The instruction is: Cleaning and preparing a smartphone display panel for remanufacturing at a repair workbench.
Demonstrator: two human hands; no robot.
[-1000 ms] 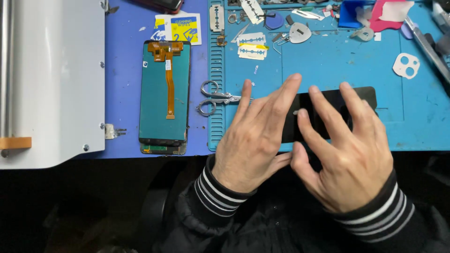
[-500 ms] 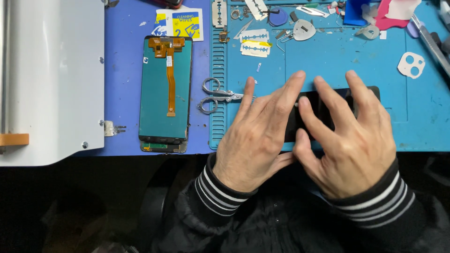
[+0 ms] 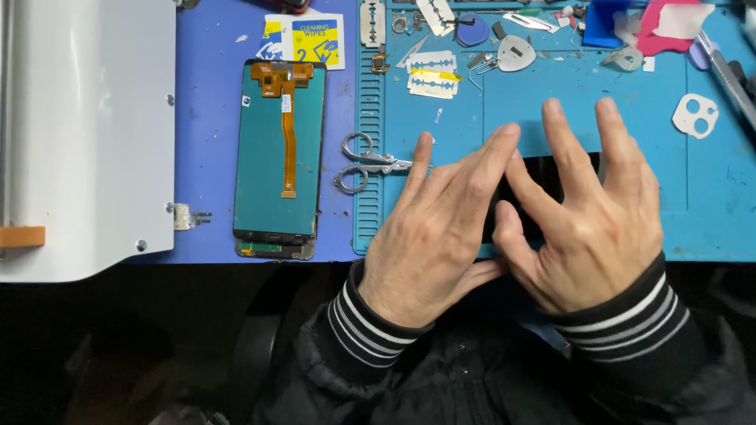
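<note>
A flat black phone panel (image 3: 551, 177) lies on the blue mat (image 3: 709, 205) of the counter, mostly hidden under both hands. The left hand (image 3: 433, 236) and the right hand (image 3: 591, 224) are pressed flat on it, with the fingers (image 3: 555, 142) spread wide and nothing gripped. The panel is judged thin, stiff, smooth and fragile; it is best taken by the long edges. Small scissors (image 3: 366, 161) are seen just left of the fingers, and a teal display module (image 3: 279, 149) further left. Beyond the fingertips, razor blades (image 3: 431, 75) are scattered.
</note>
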